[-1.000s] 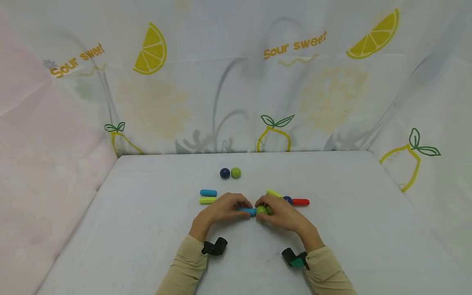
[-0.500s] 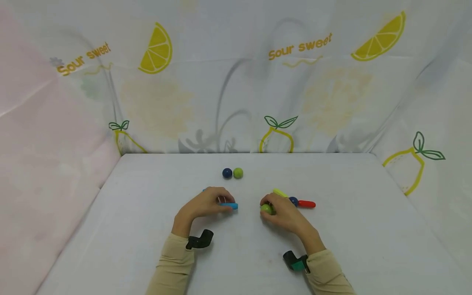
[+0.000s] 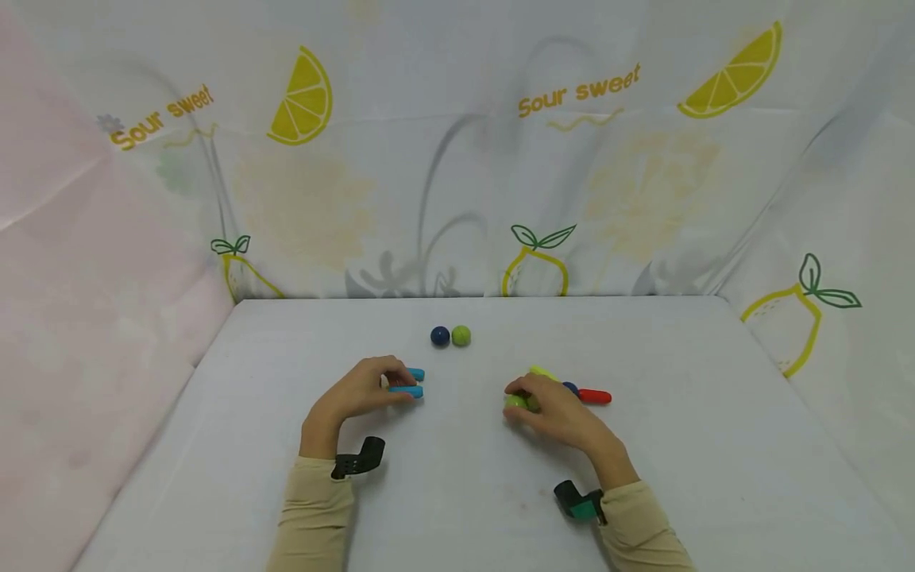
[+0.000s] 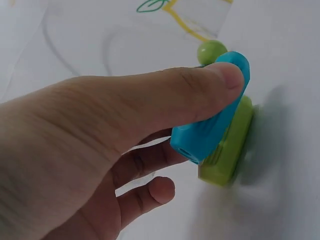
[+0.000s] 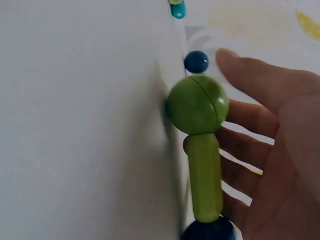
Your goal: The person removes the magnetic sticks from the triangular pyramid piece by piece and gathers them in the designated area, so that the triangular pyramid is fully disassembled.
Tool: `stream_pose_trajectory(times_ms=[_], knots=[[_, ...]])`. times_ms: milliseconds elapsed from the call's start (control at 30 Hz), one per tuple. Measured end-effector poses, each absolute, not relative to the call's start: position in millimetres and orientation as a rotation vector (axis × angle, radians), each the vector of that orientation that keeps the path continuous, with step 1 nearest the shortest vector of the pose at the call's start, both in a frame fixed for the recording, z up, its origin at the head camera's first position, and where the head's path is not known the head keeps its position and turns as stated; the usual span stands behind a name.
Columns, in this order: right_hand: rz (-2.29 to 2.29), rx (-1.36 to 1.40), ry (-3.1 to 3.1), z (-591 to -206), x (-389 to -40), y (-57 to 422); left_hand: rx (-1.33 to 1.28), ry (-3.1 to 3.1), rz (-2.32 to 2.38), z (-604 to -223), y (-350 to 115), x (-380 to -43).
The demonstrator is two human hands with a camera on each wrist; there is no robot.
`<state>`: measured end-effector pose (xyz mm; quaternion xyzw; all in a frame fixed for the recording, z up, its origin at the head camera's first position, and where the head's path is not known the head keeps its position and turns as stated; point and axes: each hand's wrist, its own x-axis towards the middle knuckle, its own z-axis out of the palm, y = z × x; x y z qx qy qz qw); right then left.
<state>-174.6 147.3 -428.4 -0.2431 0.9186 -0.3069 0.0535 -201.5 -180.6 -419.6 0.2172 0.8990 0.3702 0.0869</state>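
My left hand (image 3: 363, 391) pinches a blue rod (image 4: 210, 122) between thumb and fingers. Close behind that rod in the left wrist view lies a yellow-green rod (image 4: 232, 150), which the hand hides from the head view. Another blue rod (image 3: 416, 373) lies just beyond. On the right, my right hand (image 3: 554, 407) has its fingers curled round a green ball (image 5: 197, 105) joined to a yellow-green rod (image 5: 205, 177); the thumb stands slightly off the ball in the right wrist view. A dark blue ball (image 5: 209, 231) sits at the rod's other end.
A red rod (image 3: 595, 396) extends right from the dark blue ball, and a yellow rod (image 3: 543, 372) shows behind the right hand. Farther back, a loose dark blue ball (image 3: 440, 336) and green ball (image 3: 461, 335) sit side by side. A printed cloth (image 3: 457, 159) hangs behind the white table (image 3: 457, 508).
My left hand has drawn the blue rod away from the green ball and carried it left, over beside the other rods. The right hand stays almost in place at the green ball.
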Motion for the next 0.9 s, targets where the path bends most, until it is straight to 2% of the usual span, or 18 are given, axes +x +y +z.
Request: stream_pose_trajectory(times_ms=[233,633,733,900], knots=[[-0.99,-0.737,2.827,-417.8,-176.1,163.9,0.615,2.681,1.073,-428.9,-191.1,-203.1],[-0.839,-0.85,2.846,-429.2,-182.6,172.7,0.68,2.676,1.069,-434.7,-187.0,-207.1],[-0.837,-0.857,2.843,-429.3,-181.9,168.7,0.678,2.702,1.054,-430.3,-180.7,-205.4],[-0.817,-0.887,2.845,-429.3,-179.3,162.4,0.84,2.691,1.033,-422.8,-148.5,-201.2]])
